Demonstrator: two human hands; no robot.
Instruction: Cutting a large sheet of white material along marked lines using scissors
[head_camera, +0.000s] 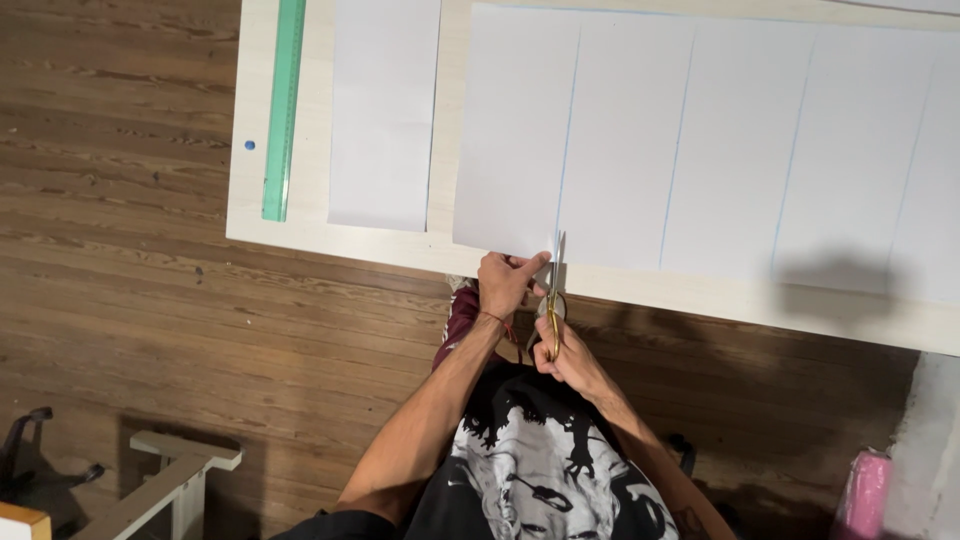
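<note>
One sheet: a large white paper sheet lies flat on the pale table, ruled with several faint blue lines running from far edge to near edge.
Scissors: gold-handled scissors stand at the sheet's near edge, blades pointing away from the person and resting on the leftmost blue line.
Right hand: the right hand is clamped on the scissor handles, just off the table's near edge.
Left hand: the left hand is closed in a pinch on the sheet's near edge, just left of the blades, touching the paper.
Step in hand: judging by the blades at the very edge, the cut along the first line looks barely begun.
Next move calls for: steady tension from the pinch and blades kept true on the blue line, or the cut could wander.
Cut strip: a narrow white paper strip lies apart to the left.
Ruler: a long green ruler lies beside that strip, near the table's left edge, with a small blue dot next to it.
Floor: dark wooden floor lies below.
Hard to make out: whether the blades are parted or shut; the sheet's far and right edges are cut off; a pink object at lower right is unclear.
</note>
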